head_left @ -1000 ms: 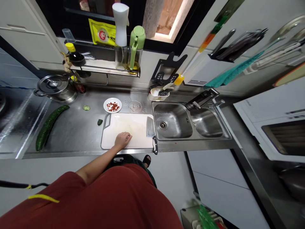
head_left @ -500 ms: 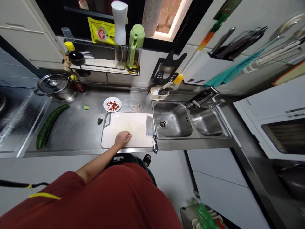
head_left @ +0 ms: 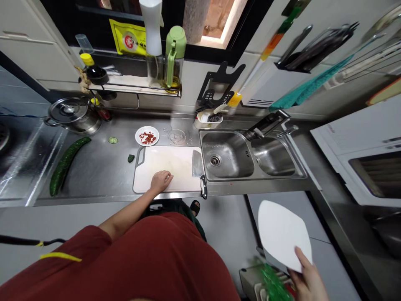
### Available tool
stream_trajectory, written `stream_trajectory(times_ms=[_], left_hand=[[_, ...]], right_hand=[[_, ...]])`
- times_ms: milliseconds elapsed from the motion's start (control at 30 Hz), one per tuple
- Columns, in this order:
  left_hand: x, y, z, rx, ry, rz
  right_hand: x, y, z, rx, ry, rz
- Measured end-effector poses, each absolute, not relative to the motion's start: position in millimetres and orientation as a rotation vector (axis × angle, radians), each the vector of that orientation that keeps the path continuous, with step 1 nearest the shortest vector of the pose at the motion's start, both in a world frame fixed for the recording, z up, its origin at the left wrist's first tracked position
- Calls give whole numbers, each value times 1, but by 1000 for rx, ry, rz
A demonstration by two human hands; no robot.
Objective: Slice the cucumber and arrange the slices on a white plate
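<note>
On the white cutting board (head_left: 180,167), my left hand (head_left: 161,181) rests with its fingers curled together; nothing shows in them. A cleaver (head_left: 197,165) with a black handle lies along the board's right side, its handle over the counter edge. At the lower right, my right hand (head_left: 305,278) grips a white squarish plate (head_left: 283,234) by its near edge, thumb on top. The plate is tilted and held above the floor. Past the board's far edge stands a small white plate (head_left: 138,134) of chopped red pieces (head_left: 148,138).
Cucumber slices (head_left: 113,140), a dark green cut end (head_left: 130,158) and a long cucumber (head_left: 67,165) lie left of the board. A pot (head_left: 72,117) stands behind them. To the right is a double sink (head_left: 227,167). Below my right hand is a dish rack (head_left: 250,280).
My right hand has come into view at the lower right, holding the white squarish plate. My left hand stays on the board. The view has shifted slightly.
</note>
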State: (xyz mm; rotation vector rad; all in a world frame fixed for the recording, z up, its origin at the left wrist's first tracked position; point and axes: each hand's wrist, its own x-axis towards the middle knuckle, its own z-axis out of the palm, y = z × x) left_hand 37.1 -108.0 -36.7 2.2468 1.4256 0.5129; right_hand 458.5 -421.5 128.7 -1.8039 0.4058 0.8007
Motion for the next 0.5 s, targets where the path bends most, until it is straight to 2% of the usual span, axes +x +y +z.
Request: stream_trajectory(times_ms=[67, 133, 500], left_hand=[[37, -108, -37, 2244, 1424, 522], [37, -108, -37, 2246, 1424, 536], [39, -111, -36, 2240, 1437, 518]], right_hand=[[469, -384, 109, -1828, 328, 660], [470, -346, 95, -1791, 228, 661], [371, -115, 60, -1610, 13, 1150]])
